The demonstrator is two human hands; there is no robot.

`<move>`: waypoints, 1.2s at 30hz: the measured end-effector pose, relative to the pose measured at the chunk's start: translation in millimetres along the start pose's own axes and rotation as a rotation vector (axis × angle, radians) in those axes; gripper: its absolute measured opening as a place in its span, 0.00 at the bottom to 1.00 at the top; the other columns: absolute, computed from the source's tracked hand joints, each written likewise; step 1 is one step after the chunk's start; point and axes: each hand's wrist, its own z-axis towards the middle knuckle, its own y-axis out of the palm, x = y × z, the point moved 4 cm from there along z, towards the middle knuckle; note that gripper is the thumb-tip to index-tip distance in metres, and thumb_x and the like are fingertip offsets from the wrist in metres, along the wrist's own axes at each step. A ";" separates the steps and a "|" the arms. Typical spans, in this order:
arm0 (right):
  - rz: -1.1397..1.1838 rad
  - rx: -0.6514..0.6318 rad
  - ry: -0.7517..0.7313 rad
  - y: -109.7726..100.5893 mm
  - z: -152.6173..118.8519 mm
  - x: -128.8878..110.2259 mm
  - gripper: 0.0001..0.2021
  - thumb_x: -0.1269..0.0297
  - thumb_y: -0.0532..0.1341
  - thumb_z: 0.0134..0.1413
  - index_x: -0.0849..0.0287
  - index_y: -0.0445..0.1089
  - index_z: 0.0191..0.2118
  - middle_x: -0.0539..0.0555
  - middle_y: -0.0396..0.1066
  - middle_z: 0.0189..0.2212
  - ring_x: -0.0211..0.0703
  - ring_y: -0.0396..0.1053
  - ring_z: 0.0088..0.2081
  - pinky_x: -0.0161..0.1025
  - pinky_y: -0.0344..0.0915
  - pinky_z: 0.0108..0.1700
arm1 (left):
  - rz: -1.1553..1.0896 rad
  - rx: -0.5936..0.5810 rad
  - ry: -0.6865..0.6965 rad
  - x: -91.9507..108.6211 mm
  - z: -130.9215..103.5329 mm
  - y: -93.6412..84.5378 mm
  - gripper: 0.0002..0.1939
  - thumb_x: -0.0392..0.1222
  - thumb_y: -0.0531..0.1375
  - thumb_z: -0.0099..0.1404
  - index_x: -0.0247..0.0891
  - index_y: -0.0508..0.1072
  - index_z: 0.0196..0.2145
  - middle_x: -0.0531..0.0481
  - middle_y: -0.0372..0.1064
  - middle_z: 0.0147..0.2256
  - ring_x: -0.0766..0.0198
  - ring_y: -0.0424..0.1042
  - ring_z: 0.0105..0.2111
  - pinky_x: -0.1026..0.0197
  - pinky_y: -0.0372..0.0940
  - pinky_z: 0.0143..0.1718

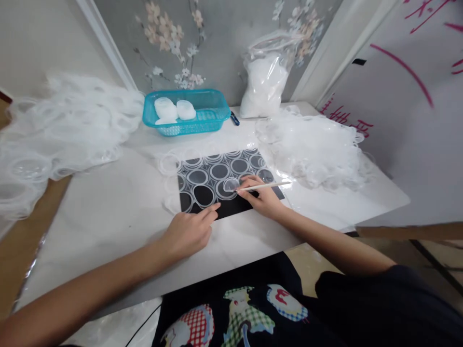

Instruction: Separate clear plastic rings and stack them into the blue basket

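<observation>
On the white table lies a black sheet (235, 208) under a clear film patterned with rows of white rings (219, 171). My right hand (261, 196) pinches a thin pale stick (267, 186), its tip at a ring near the front of the sheet. A small clear disc (230, 184) is beside that tip. My left hand (191, 229) rests at the sheet's front edge, fingers stretched towards the right and touching the black surface; nothing shows in it.
A blue basket (213, 126) with white rolls (186, 110) stands at the back, a dark cutter (235, 118) beside it. Right of that is a bag of white material (263, 86). Ring-patterned film heaps lie left (72, 125) and right (314, 147).
</observation>
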 end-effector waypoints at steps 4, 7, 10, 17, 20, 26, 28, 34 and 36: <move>0.129 -0.002 0.057 12.4 -11.2 2.2 0.08 0.60 0.58 0.61 0.52 0.75 0.36 0.54 0.77 0.36 0.52 0.67 0.54 0.51 0.64 0.56 | 0.127 0.008 0.074 16.7 19.7 -2.4 0.19 0.33 0.49 0.65 0.36 0.71 0.49 0.44 0.56 0.64 0.55 0.77 0.28 0.54 0.67 0.21; 0.127 -0.056 0.062 14.6 -4.5 2.9 0.08 0.61 0.59 0.61 0.53 0.76 0.37 0.53 0.78 0.36 0.52 0.66 0.56 0.52 0.63 0.57 | 0.144 0.004 0.052 19.4 26.6 -2.1 0.18 0.33 0.49 0.65 0.36 0.71 0.49 0.46 0.58 0.63 0.54 0.78 0.29 0.53 0.68 0.20; 0.090 -0.079 0.071 13.4 -1.4 5.2 0.07 0.62 0.59 0.61 0.52 0.76 0.38 0.53 0.78 0.38 0.53 0.65 0.56 0.53 0.62 0.58 | 0.131 -0.013 0.038 18.7 27.6 -0.1 0.19 0.32 0.48 0.65 0.36 0.70 0.50 0.48 0.59 0.63 0.53 0.78 0.32 0.51 0.70 0.23; -0.101 -0.068 -0.052 21.0 -16.0 -4.2 0.07 0.64 0.58 0.62 0.52 0.74 0.39 0.52 0.78 0.39 0.52 0.63 0.58 0.56 0.59 0.60 | 0.036 -0.075 -0.017 15.9 28.5 1.7 0.18 0.34 0.48 0.65 0.39 0.69 0.50 0.49 0.58 0.63 0.52 0.78 0.35 0.49 0.71 0.28; -0.288 -0.096 -0.250 17.7 -9.7 -14.1 0.09 0.67 0.56 0.63 0.50 0.73 0.35 0.49 0.78 0.41 0.52 0.60 0.60 0.60 0.47 0.65 | -0.039 -0.086 -0.042 13.4 29.3 0.2 0.18 0.34 0.49 0.64 0.40 0.69 0.49 0.50 0.60 0.62 0.51 0.78 0.38 0.49 0.72 0.32; -0.397 0.497 0.028 -63.0 42.0 20.0 0.17 0.64 0.46 0.67 0.56 0.72 0.37 0.59 0.74 0.40 0.55 0.67 0.49 0.62 0.57 0.56 | -0.105 -0.133 -0.053 10.3 27.1 -6.8 0.17 0.33 0.49 0.61 0.39 0.70 0.46 0.48 0.57 0.64 0.51 0.78 0.38 0.49 0.71 0.33; -0.319 0.402 0.069 -67.0 38.3 27.6 0.13 0.62 0.52 0.64 0.56 0.73 0.35 0.58 0.75 0.37 0.56 0.67 0.48 0.59 0.60 0.54 | -0.088 -0.125 -0.035 11.0 28.0 -9.7 0.17 0.33 0.49 0.62 0.39 0.70 0.46 0.48 0.59 0.63 0.52 0.78 0.37 0.51 0.70 0.31; 0.059 0.129 0.154 -27.2 -12.9 23.2 0.11 0.56 0.59 0.60 0.53 0.75 0.33 0.54 0.76 0.33 0.51 0.72 0.43 0.48 0.68 0.48 | 0.005 -0.026 0.070 28.1 48.5 -16.6 0.20 0.33 0.49 0.64 0.38 0.68 0.53 0.42 0.58 0.64 0.55 0.78 0.34 0.55 0.68 0.27; 0.095 0.114 0.147 -22.0 -16.6 21.7 0.11 0.55 0.59 0.60 0.52 0.76 0.33 0.53 0.77 0.34 0.52 0.72 0.47 0.50 0.66 0.52 | 0.024 -0.013 0.082 34.3 58.0 -16.8 0.21 0.32 0.50 0.64 0.37 0.68 0.54 0.41 0.58 0.63 0.55 0.78 0.33 0.55 0.68 0.27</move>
